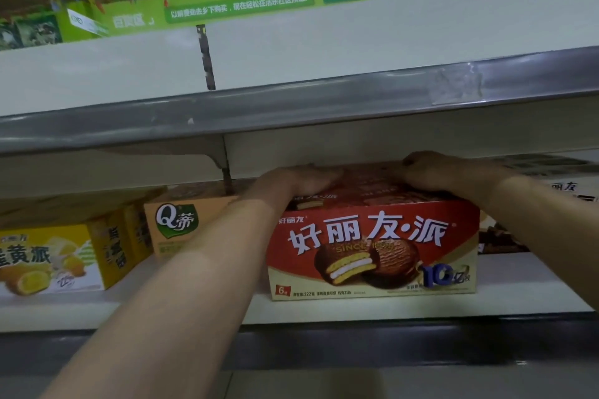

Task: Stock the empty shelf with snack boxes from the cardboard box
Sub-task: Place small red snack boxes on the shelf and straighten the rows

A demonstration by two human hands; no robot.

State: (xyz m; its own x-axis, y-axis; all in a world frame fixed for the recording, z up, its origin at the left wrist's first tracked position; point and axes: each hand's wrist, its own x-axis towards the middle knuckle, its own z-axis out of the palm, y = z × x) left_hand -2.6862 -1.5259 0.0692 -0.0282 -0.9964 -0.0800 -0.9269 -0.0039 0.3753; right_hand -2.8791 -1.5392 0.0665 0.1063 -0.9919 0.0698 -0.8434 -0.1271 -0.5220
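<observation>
**Both hands on top of the red snack box**

The red snack box [372, 249] stands on the white shelf [356, 309], front face outward, set a little back from the shelf's edge. The left hand [301, 181] lies flat on its top near the left corner, palm down and fingers straight, pressing rather than grasping. The right hand [431, 172] rests on the top towards the right, knuckles raised and fingers bent; whether it grips the box or only leans on it cannot be told. To the left, apart from the red box, stand an orange box [175, 227] and a yellow box [48, 262]. Dark packs [499, 236] sit just beside its right end. The grey-edged upper shelf [291, 110] runs directly above both hands
</observation>
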